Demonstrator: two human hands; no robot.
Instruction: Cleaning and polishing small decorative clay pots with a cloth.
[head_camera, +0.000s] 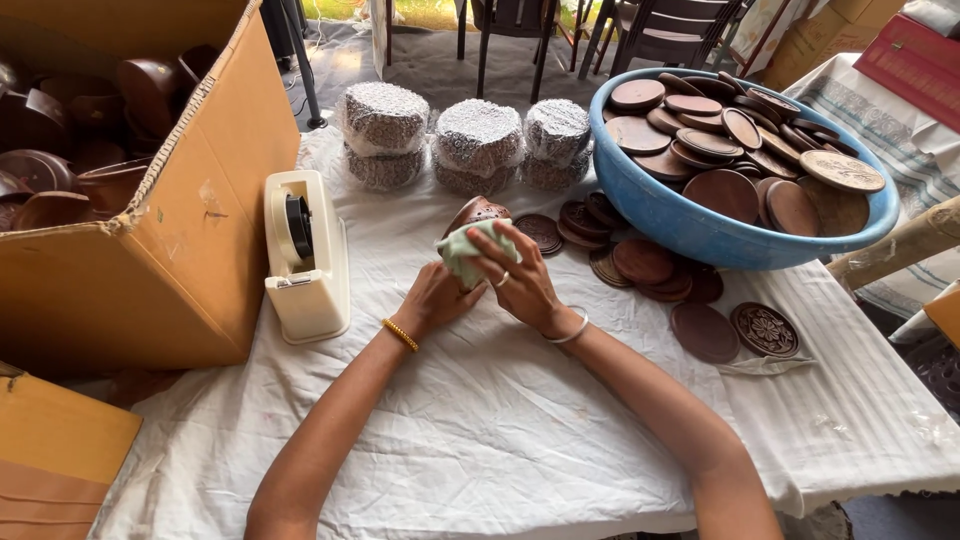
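My left hand (436, 298) holds a round, carved brown wooden piece (478, 211) from below, just above the white tablecloth (500, 430). Pressed against that piece is a pale green cloth (468, 250), which my right hand (520, 278) grips with its fingers folded over it. Much of the wooden piece is hidden behind the cloth and fingers. A gold bangle sits on my left wrist and a silver one on my right.
A cream tape dispenser (306, 255) stands left of my hands. An open cardboard box (170, 230) holds dark wooden bowls. Three foam-wrapped bundles (478, 145) sit behind. A blue tub (700, 225) of wooden discs stands right, with loose discs (645, 262) beside it.
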